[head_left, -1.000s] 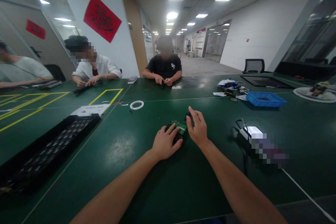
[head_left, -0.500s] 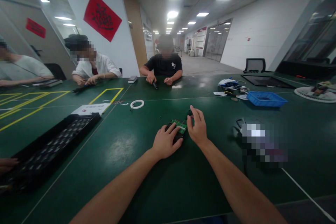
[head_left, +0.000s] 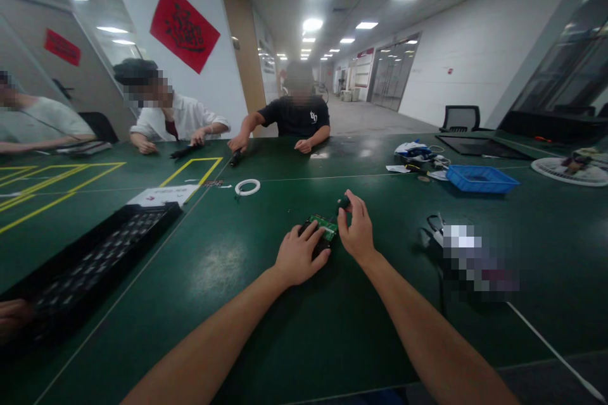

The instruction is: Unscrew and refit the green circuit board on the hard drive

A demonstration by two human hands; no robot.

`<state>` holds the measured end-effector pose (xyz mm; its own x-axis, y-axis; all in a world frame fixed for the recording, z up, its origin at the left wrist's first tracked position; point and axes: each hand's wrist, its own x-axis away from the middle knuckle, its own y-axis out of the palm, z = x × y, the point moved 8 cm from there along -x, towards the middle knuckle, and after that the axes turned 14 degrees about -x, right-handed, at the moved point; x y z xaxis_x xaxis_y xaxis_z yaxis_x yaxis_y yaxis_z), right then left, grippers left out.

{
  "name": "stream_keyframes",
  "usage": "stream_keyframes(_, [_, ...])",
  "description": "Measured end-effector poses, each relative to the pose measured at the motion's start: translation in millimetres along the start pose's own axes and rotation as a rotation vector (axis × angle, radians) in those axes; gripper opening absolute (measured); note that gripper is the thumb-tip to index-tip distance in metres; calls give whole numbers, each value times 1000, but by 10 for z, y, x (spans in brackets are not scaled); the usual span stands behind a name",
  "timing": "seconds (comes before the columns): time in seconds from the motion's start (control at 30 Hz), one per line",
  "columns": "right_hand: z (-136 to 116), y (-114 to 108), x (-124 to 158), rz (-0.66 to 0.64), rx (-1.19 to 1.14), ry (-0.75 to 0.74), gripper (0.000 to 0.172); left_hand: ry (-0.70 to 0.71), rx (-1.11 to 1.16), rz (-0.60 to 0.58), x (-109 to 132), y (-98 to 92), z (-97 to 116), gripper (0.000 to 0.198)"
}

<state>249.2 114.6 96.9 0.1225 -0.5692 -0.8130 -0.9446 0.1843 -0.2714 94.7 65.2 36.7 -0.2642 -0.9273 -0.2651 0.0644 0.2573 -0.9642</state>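
Observation:
My left hand (head_left: 300, 256) lies over a small black device with a green circuit board (head_left: 325, 225) on the table. Its fingers press on the board from the left, and the thumb rests along the near edge. My right hand (head_left: 357, 228) pinches the dark handle of a screwdriver (head_left: 342, 203) between thumb and fingers. The thin shaft slants down toward the board's right edge. Whether the tip touches a screw is too small to make out. The device's near left part is hidden under my left hand.
A white ring (head_left: 247, 187) lies beyond the board. To the left is a long black tray (head_left: 102, 259) with another person's hand (head_left: 14, 316) on it. A blue bin (head_left: 482, 179) and a blurred device with a cable (head_left: 439, 237) are on the right. Several people sit opposite.
My right fingers have shifted slightly on the screwdriver, showing more of its handle. The board stays put. Across the table, one person's hand with a dark tool has moved left. The hand at the black tray moved.

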Motion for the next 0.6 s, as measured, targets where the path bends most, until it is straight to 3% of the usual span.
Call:
stream_keyframes(0.3, [-77, -11, -7, -19, 47, 3, 51, 5, -2, 5, 2, -22, 8, 63])
stream_keyframes(0.6, [34, -70, -10, 44, 8, 5, 50, 10, -3, 5, 6, -18, 1, 65])
